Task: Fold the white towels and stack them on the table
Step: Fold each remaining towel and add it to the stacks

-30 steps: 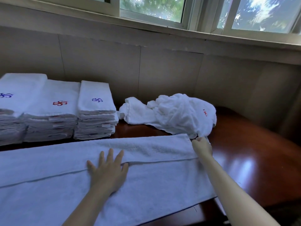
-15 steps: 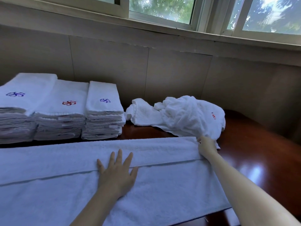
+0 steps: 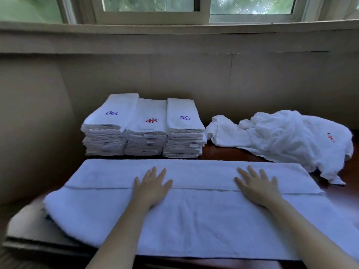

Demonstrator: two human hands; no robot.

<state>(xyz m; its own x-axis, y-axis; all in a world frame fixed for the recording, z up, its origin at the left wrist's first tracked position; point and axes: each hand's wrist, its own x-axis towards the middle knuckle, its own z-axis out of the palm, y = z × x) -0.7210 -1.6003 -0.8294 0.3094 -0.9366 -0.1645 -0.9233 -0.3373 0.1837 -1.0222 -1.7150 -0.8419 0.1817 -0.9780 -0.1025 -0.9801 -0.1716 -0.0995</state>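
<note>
Right hand (image 3: 256,188): it has moved. A moment ago it pinched the far right corner of the long towel. Now it lies flat on the towel, palm down. Its fingers are straight and spread apart, and they hold nothing.
Left hand (image 3: 152,188): it is flat on the towel as before, palm down. Its fingers are straight and spread apart too. It lies to the left of the right hand, well apart from it.
Long towel (image 3: 194,222): it is white and lies flat across the near side of the table, going from left to right. Its far part is folded over toward the person. The fold edge (image 3: 204,189) runs from left to right, and both hands lie across it.
Table (image 3: 225,151): it is dark brown and shiny. A thin strip of it shows behind the long towel.
Stacks (image 3: 145,140): three tall stacks of folded white towels stand side by side, touching, behind the left part of the long towel. The left and right top towels have a blue flower mark. The middle one has a red flower mark.
Loose pile (image 3: 287,138): crumpled white towels lie to the right of the stacks. A small red mark shows on the pile's right side.
Wall (image 3: 194,78): it is plain and tan, behind the table.
Window (image 3: 151,8): it is above the wall, and green shows through it.
</note>
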